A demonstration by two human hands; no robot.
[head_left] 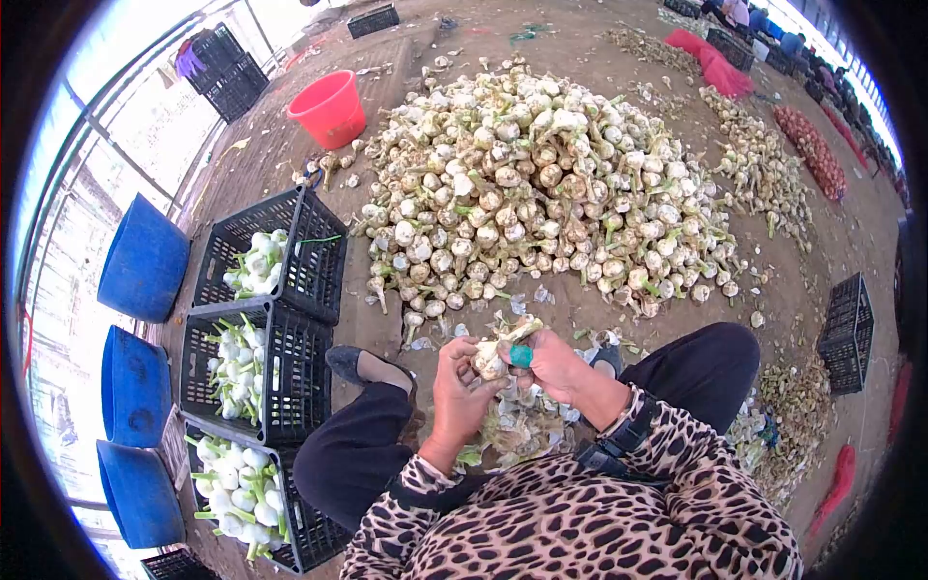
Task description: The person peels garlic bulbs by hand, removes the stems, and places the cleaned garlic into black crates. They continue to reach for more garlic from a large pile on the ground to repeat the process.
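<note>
A garlic bulb (490, 362) with dry, dirty outer skin is held up between my two hands, above my lap. My left hand (458, 394) has its fingers closed around the bulb from the left. From the right, my right hand (558, 368) pinches at the bulb's upper side; green tape (521, 356) wraps its thumb. Whether a small tool sits in the right hand is hidden. Below both hands lies a heap of papery garlic skins (522, 421). Just ahead, a large pile of unpeeled garlic bulbs (541, 184) covers the ground.
On my left stand black crates (300, 382) holding peeled white garlic (242, 488). Beyond them are blue tubs (135, 387). A red bucket (329, 109) stands behind the pile. Another black crate (845, 333) is at right, and people (793, 44) sit far off.
</note>
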